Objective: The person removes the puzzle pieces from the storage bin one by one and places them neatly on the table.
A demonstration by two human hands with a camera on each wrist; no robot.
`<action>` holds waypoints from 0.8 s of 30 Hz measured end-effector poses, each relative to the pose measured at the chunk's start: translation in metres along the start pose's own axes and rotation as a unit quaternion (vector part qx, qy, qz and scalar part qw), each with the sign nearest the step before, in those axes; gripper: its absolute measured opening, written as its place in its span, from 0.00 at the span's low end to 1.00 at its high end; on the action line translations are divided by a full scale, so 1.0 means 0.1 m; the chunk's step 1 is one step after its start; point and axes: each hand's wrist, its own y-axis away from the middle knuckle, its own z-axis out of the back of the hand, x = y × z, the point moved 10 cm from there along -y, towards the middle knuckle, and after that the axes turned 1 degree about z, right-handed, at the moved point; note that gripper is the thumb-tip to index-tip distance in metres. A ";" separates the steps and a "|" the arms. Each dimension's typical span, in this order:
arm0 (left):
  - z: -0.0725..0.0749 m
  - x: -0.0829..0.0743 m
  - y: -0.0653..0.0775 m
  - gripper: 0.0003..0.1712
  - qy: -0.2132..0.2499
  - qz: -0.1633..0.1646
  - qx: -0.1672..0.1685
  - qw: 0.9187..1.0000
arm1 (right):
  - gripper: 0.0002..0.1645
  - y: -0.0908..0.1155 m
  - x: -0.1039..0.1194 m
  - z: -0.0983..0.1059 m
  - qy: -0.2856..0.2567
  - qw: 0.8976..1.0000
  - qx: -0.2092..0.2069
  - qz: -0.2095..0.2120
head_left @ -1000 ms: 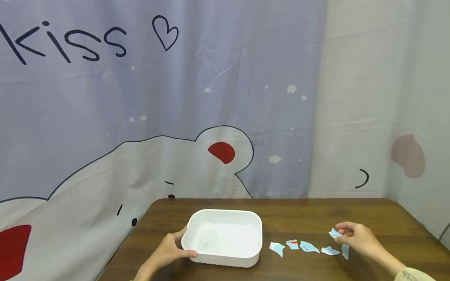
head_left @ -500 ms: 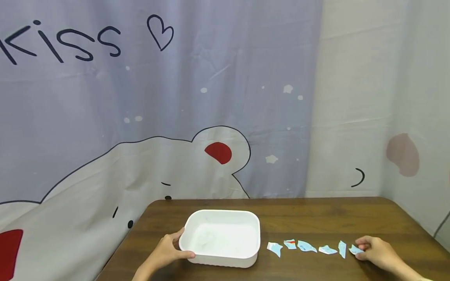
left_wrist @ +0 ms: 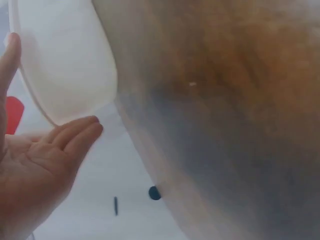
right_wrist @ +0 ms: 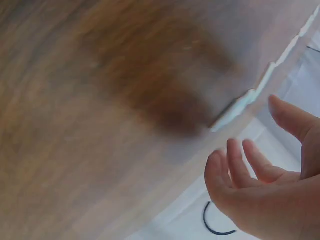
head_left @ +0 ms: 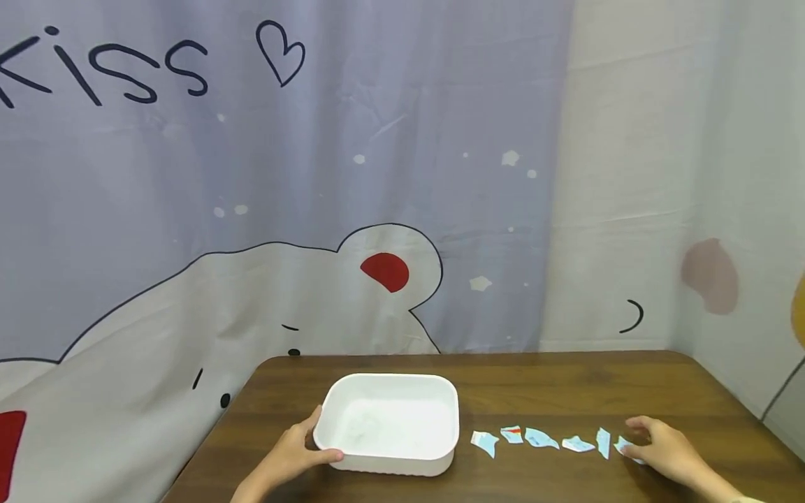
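My left hand point(head_left: 291, 453) rests at the left corner of a white rectangular plastic tub point(head_left: 434, 457), thumb on its front rim and fingers along its side. In the left wrist view those fingers point(left_wrist: 75, 137) are straight against the tub's outside. At the right end of a row of flat, jagged pale-blue pieces, like torn paper, my right hand point(head_left: 669, 450) hovers over the last piece point(head_left: 622, 445), partly hiding it. In the right wrist view the thumb and fingers of that hand point(right_wrist: 270, 185) stand apart with nothing between them, beside the row's edge-on end piece point(right_wrist: 232, 112).
Several similar pieces run leftward toward the tub, among them a narrow upright one point(head_left: 603, 443), one with a red stripe point(head_left: 512, 434) and one nearest the tub point(head_left: 485, 441). All lie on a brown wooden table point(head_left: 534, 391). A printed curtain point(head_left: 490, 209) hangs behind its far edge.
My right hand has carried a pale-blue piece to the right, set it down at the row's end and let go. My left hand has stayed at the tub. The view has shifted slightly.
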 end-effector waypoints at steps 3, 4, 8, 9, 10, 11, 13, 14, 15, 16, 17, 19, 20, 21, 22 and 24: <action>0.05 -0.03 0.01 0.67 -0.029 0.008 0.005 1.000 | 0.35 -0.02 0.19 0.07 0.013 0.999 -0.038 0.034; 0.07 -0.04 0.01 0.68 -0.037 0.010 0.006 0.999 | 0.36 -0.03 0.25 0.10 0.015 0.998 -0.052 0.044; 0.15 -0.16 -0.05 0.67 -0.040 0.003 0.002 0.999 | 0.40 -0.04 0.48 0.18 0.029 0.993 -0.092 0.075; 0.16 -0.20 -0.08 0.66 -0.045 -0.005 -0.006 0.999 | 0.40 -0.04 0.53 0.20 0.034 0.991 -0.101 0.081; 0.17 -0.26 -0.10 0.64 -0.052 -0.016 -0.015 0.998 | 0.41 -0.03 0.58 0.21 0.040 0.989 -0.109 0.087; 0.18 -0.32 -0.12 0.63 -0.062 -0.029 -0.026 0.997 | 0.41 -0.03 0.63 0.21 0.045 0.988 -0.116 0.094; 0.17 -0.46 -0.15 0.60 -0.097 -0.058 -0.052 0.992 | 0.42 0.00 0.72 0.20 0.057 0.984 -0.130 0.112; 0.16 -0.53 -0.15 0.58 -0.122 -0.074 -0.064 0.988 | 0.42 0.01 0.77 0.19 0.064 0.982 -0.135 0.119; 0.13 -0.60 -0.15 0.57 -0.153 -0.088 -0.076 0.981 | 0.42 0.03 0.81 0.16 0.071 0.980 -0.139 0.126; 0.10 -0.67 -0.15 0.56 -0.181 -0.099 -0.085 0.975 | 0.42 0.05 0.85 0.14 0.078 0.978 -0.140 0.132; 0.07 -0.72 -0.15 0.55 -0.209 -0.108 -0.094 0.967 | 0.42 0.07 0.89 0.11 0.085 0.977 -0.139 0.136; 0.00 -0.82 -0.16 0.52 -0.253 -0.118 -0.103 0.955 | 0.42 0.08 0.95 0.05 0.101 0.976 -0.132 0.138; -0.03 -0.86 -0.16 0.50 -0.272 -0.119 -0.106 0.949 | 0.42 0.08 0.98 0.03 0.108 0.976 -0.129 0.138; -0.06 -0.88 -0.18 0.49 -0.283 -0.117 -0.107 0.946 | 0.43 0.08 1.00 0.01 0.114 0.976 -0.124 0.137; -0.09 -0.90 -0.19 0.48 -0.291 -0.114 -0.108 0.944 | 0.43 0.08 1.01 0.00 0.120 0.976 -0.120 0.135; -0.12 -0.92 -0.22 0.46 -0.297 -0.108 -0.108 0.943 | 0.43 0.08 1.03 -0.02 0.128 0.976 -0.115 0.130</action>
